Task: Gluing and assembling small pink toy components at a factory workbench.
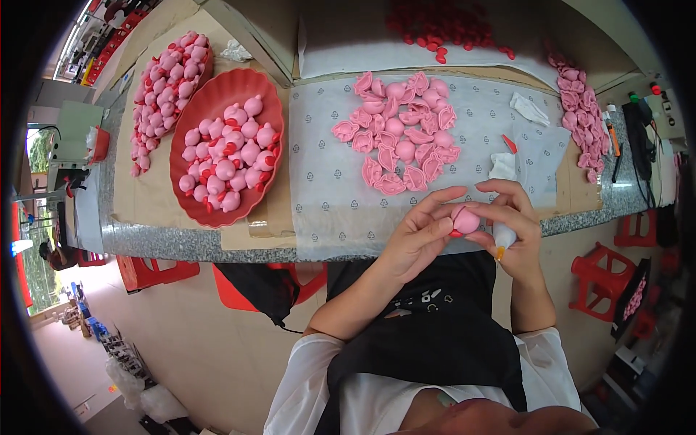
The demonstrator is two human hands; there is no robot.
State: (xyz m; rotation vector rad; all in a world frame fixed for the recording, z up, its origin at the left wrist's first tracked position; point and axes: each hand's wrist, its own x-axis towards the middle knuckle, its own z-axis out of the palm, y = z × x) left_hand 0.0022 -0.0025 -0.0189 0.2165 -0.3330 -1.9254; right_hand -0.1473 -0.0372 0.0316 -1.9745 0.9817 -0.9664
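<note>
Close to the table's front edge, my left hand point(417, 233) pinches a small round pink piece point(466, 220) with a red part at its lower side. The fingertips of my right hand point(523, 223) hold the same piece from the other side. Tucked in my right palm is a small whitish squeeze bottle point(504, 235) with a yellow-orange tip pointing down. Beyond my hands lies a group of pink pieces point(406, 151), some round, others ruffled and cupped, spread on a printed white sheet point(319, 210).
A red scalloped tray point(190, 206) at left holds pink pieces with red parts; more are heaped behind it point(168, 90). Small red pieces point(435, 40) lie on the recessed shelf. At right are a pink pile point(582, 116), crumpled white tissues point(529, 109) and a red pointed item point(510, 143).
</note>
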